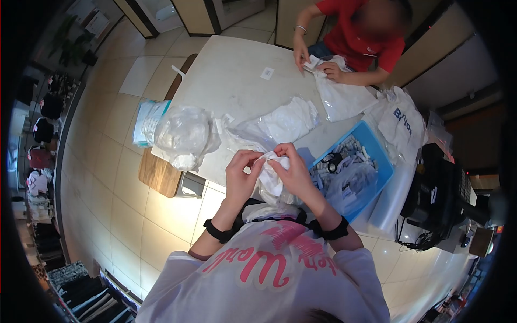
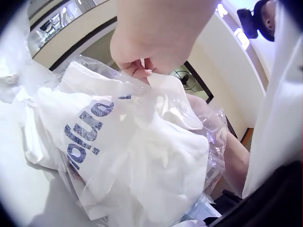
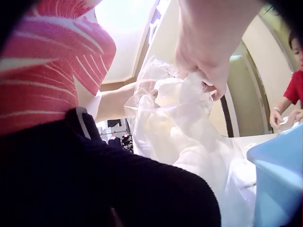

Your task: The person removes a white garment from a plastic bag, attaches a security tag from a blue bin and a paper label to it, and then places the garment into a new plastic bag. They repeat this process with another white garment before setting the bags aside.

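Observation:
In the head view, a white T-shirt [image 1: 272,180] in a clear plastic bag [image 1: 269,195] is held at the near table edge, close to the wearer's body. My left hand [image 1: 242,169] pinches its upper part with thumb and fingertips. On the other side, my right hand [image 1: 293,172] grips the white cloth near the bag's mouth. Dark blue lettering [image 2: 87,130] shows through the plastic in the left wrist view. The right wrist view shows the right fingers [image 3: 215,87] curled at the cloth, with the crinkled bag rim [image 3: 163,106] below.
A blue bin [image 1: 385,185] with many small packets stands right of the hands. Bagged white clothes [image 1: 285,121] lie ahead on the white table [image 1: 237,70]; a plastic bundle [image 1: 183,134] sits left. Across the table, a person in red [image 1: 344,29] handles another white garment [image 1: 339,97].

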The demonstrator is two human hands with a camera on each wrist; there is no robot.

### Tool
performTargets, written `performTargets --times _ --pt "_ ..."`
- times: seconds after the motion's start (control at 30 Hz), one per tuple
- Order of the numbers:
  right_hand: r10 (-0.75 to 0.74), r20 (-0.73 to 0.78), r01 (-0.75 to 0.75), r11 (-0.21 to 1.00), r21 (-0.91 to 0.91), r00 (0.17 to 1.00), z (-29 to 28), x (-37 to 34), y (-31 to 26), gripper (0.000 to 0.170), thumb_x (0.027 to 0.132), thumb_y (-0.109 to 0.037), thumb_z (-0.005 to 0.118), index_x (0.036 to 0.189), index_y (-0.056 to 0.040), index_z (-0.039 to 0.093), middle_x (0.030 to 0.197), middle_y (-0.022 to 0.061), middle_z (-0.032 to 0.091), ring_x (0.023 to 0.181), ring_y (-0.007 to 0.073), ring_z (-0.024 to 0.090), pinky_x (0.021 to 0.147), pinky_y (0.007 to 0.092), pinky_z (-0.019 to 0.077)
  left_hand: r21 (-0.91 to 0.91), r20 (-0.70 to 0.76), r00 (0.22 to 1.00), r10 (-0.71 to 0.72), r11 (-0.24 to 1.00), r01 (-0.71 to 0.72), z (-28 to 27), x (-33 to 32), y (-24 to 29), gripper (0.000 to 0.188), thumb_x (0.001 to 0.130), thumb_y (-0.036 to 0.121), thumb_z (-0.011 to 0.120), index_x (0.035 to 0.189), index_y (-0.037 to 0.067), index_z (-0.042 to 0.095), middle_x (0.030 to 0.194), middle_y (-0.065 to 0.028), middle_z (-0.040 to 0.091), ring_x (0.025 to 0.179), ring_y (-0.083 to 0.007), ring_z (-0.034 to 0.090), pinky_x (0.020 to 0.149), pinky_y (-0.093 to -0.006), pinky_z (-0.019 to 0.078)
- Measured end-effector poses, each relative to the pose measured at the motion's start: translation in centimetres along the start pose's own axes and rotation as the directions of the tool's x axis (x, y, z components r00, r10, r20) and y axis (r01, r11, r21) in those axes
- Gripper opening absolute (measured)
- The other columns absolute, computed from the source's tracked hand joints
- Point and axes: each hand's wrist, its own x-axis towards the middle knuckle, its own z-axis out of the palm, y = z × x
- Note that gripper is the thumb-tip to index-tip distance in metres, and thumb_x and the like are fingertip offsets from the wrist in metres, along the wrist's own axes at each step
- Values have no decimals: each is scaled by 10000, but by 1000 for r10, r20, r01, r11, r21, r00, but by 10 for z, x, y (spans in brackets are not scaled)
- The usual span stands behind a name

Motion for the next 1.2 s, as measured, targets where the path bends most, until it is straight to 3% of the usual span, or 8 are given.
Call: performTargets --times 0.4,0.47,0.57,0.67,0.73,0.83,1.0,1.2 --pt "-35 -61 25 987 -161 998 4 0 -4 162 753 -15 639 895 -4 562 848 126 597 804 287 603 726 330 468 -60 -15 1000 -17 998 16 -8 -7 12 93 796 29 667 876 -15 652 827 -103 621 652 -149 565 595 -247 454" --pt "-274 -102 260 956 -138 956 0 -1 3 155 751 13 632 891 0 566 841 127 604 788 295 606 729 336 472 -77 47 985 166 984 -162 -12 -4 7 58 802 22 650 847 -15 648 832 -110 626 694 -159 595 626 -255 466" --pt "-172 -93 157 976 -153 981 -12 -10 -1 184 739 34 626 912 -2 574 880 137 625 820 317 618 758 337 480 -264 -190 971 -146 960 93 -23 17 -39 174 888 101 570 1022 -10 570 840 -77 624 750 -143 598 645 -245 465" --pt "-192 -80 176 969 -174 978 -19 -20 2 183 739 32 623 914 -4 587 909 141 639 851 311 628 773 334 487 -13 -229 962 -149 989 150 -41 57 -123 303 848 124 619 1100 -21 533 1014 -150 568 920 -226 580 705 -290 484" --pt "-303 -58 285 936 -208 951 -25 -26 -2 177 741 33 619 912 -4 593 919 142 645 862 301 634 780 333 490 585 -130 987 95 811 -1 -47 66 -179 425 787 98 646 1164 -15 486 1167 -207 481 1068 -326 517 831 -380 473" --pt "-219 -25 199 925 -324 975 -37 -34 -21 167 746 37 607 908 -3 596 912 136 651 859 279 641 779 337 496 641 -126 992 -28 760 103 -46 75 -197 511 742 89 665 1198 2 451 1210 -227 439 1132 -396 444 960 -448 385" --pt "-138 -240 89 974 -206 961 -52 -53 -19 138 770 62 579 895 3 577 924 141 653 863 258 640 777 334 492 667 -140 988 -59 732 138 -52 87 -211 536 710 68 668 1195 3 451 1137 -220 473 1076 -394 476 928 -430 411" --pt "-147 -234 95 971 -220 961 -55 -55 -22 123 774 63 582 884 9 577 934 145 652 869 249 637 775 330 489 594 -165 980 -114 781 191 -53 92 -196 475 699 7 632 1151 27 487 1052 -178 513 993 -348 518 864 -406 439"
